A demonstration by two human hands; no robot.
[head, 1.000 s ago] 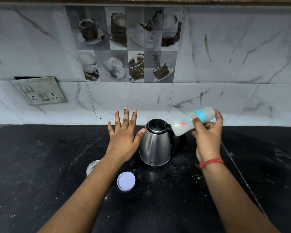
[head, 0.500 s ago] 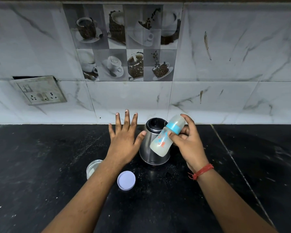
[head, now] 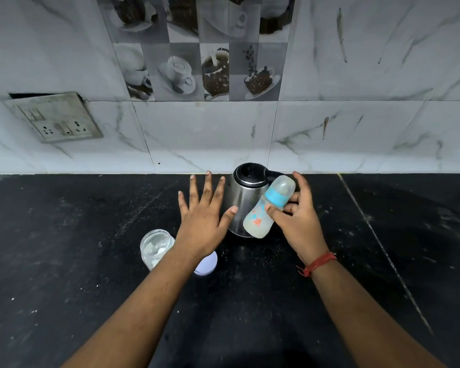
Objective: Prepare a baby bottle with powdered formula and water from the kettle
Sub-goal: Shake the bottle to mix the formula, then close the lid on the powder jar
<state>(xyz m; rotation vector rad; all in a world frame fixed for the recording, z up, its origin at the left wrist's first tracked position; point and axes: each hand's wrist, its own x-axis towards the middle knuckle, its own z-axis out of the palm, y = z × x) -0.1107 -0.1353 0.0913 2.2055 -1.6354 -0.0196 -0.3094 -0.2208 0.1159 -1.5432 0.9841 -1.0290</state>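
My right hand [head: 299, 221] grips a baby bottle [head: 266, 208] with a blue collar and clear cap, tilted with its cap up to the right and milky liquid inside. It hangs in front of a steel kettle [head: 243, 197] that stands on the black counter [head: 64, 261] near the wall. My left hand [head: 203, 219] hovers flat with fingers spread, just left of the kettle, thumb close to its side. An open clear jar [head: 156, 247] with white powder stands by my left wrist. Its white lid [head: 206, 262] lies flat beside it, partly hidden under my forearm.
A marble-tiled wall [head: 356, 128] rises right behind the kettle. A loose socket plate [head: 55, 116] hangs on the wall at the left. Powder specks are scattered over the counter around the kettle.
My right hand has swung the bottle from lying high and sideways to the right of the kettle down in front of it, now more upright. The left hand has stayed spread beside the kettle.
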